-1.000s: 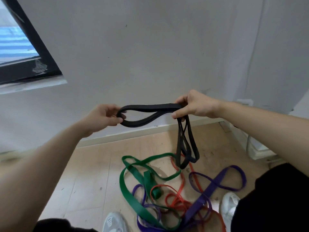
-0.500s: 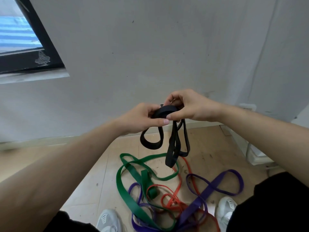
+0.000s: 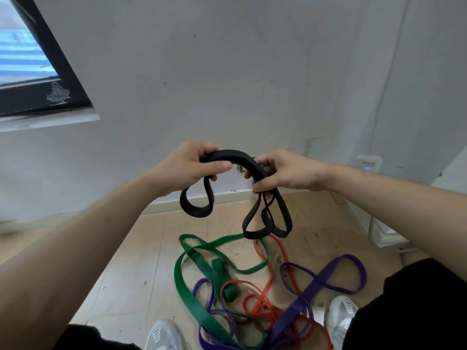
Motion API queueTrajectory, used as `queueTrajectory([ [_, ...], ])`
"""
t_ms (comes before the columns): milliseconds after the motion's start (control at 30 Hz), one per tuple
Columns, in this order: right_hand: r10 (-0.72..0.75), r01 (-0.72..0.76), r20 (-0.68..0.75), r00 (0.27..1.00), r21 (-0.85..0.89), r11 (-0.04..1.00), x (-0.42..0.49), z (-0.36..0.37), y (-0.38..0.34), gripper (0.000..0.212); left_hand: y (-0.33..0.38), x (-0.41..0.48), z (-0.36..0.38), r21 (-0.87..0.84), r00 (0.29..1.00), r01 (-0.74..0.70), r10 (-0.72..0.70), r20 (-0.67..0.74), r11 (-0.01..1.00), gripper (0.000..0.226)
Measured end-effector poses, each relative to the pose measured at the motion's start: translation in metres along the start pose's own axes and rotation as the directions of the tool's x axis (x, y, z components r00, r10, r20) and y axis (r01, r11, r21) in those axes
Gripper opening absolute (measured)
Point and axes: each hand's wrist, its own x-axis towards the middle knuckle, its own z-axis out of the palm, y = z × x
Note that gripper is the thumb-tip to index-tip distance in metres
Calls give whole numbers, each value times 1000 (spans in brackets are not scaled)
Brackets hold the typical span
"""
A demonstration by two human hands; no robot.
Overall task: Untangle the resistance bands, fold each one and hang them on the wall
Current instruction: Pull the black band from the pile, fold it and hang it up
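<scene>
Left grip: clenched on the black band; the thumb lies along the front of the strap and the fingers curl over its top
Right grip: grasping the same black band; thumb and fingers pinch several layers of it together
Black band: held up in the air in front of the wall, above the floor; a short thick stretch arches from one grip to the other; one loop hangs below the left grip, and a bunch of loops (three, as far as can be counted) hangs below the right grip
Green band: on the floor below the hands; wide and flat, lying in large open curves with a small rolled part near its middle
Red band: on the floor; thin, with its strands crossing the green and purple ones
Purple band: on the floor to the right of the green one; one wide strap makes a figure-of-eight, and thinner purple loops sit in the tangle by the feet (whether that is one band or two cannot be told)
Shoes: a white left shoe and a white right shoe stand either side of the tangle; the right one touches the purple strap
Window: dark-framed, high on the left of the wall
Skirting board: pale, running where wall meets floor
White device: low on the wall at the right, showing a small blue light
</scene>
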Motion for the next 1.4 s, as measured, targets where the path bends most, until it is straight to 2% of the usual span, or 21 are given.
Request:
queueTrajectory([
  [100, -35, 35, -16, 999, 37, 999, -1, 0, -6, 27, -3, -3, 1, -7, 999, 28, -28, 29, 1000, 17],
  [233, -86, 86, -24, 996, 34, 996, -2, 2, -19, 25, 4, -1, 11, -8, 1000, -10, 11, 9, 1000, 22],
  [333, -98, 98, 27, 995, -10, 995, -1, 6, -25, 37, 8, 2, 15, -15, 999, -37, 37, -22, 999, 25],
  [433, -92, 94, 56, 994, -36, 995, 0, 8, -24, 46, 11, 3, 17, 14, 998, -61, 62, -6, 998, 17],
  [533, -111, 112, 19, 994, -75, 991, -1, 7, -21, 41, 12, 4, 17, 121, 997, -76, 78, -11, 990, 16],
  [700, -152, 110, -151, 977, -250, 962, 3, 1, -13, 36, 10, 6, 11, 202, 987, -97, 121, -108, 974, 18],
  [867, -223, 171, -131, 966, -320, 932, 3, -7, -15, 19, 12, 5, 7, 234, 978, -84, 125, -166, 969, 15],
  [967, -257, 205, -111, 960, -347, 915, 3, -7, -18, 21, 13, 5, 4, 185, 982, -52, 84, -169, 981, 16],
  [1100, -199, 181, -47, 979, -258, 949, 2, 1, -15, 24, 16, 3, 1, 95, 990, -1, 14, -142, 995, 18],
  [1233, -177, 176, -116, 977, -21, 984, 3, 14, -15, 25, 19, -1, 5, -151, 988, 19, -42, -147, 988, 16],
  [1400, -154, 184, -161, 975, 199, 963, 8, 26, -15, 20, 23, 3, 12, -336, 965, -4, -85, -250, 942, 20],
])
